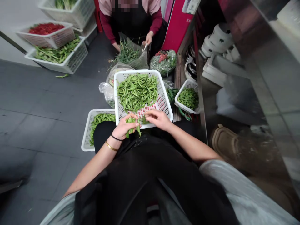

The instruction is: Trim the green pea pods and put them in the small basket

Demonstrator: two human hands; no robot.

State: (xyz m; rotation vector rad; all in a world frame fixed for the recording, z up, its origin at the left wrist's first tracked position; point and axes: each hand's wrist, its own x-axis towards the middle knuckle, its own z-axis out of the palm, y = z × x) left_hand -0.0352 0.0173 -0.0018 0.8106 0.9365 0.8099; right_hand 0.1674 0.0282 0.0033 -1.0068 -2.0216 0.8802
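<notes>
A white plastic basket [167, 104] rests at my lap, with a heap of green pea pods [137, 90] over its far and left parts. Near its front edge, my left hand [127, 126] is closed around several pea pods [131, 124], which stick out past the fingers. My right hand [159, 119] hovers over the basket's near right corner, fingers stretched toward the left hand and thumb a little apart from them. Small dark green scraps [142, 120] lie between the two hands. I see nothing held in the right hand.
A second white basket [85, 132] of pods stands at my left knee. To the right is a basket of leafy greens [188, 98]. A co-worker [131, 25] sits opposite, handling a bag of green stalks [128, 53]. Stacked vegetable crates [70, 64] stand back left, a metal shelf right.
</notes>
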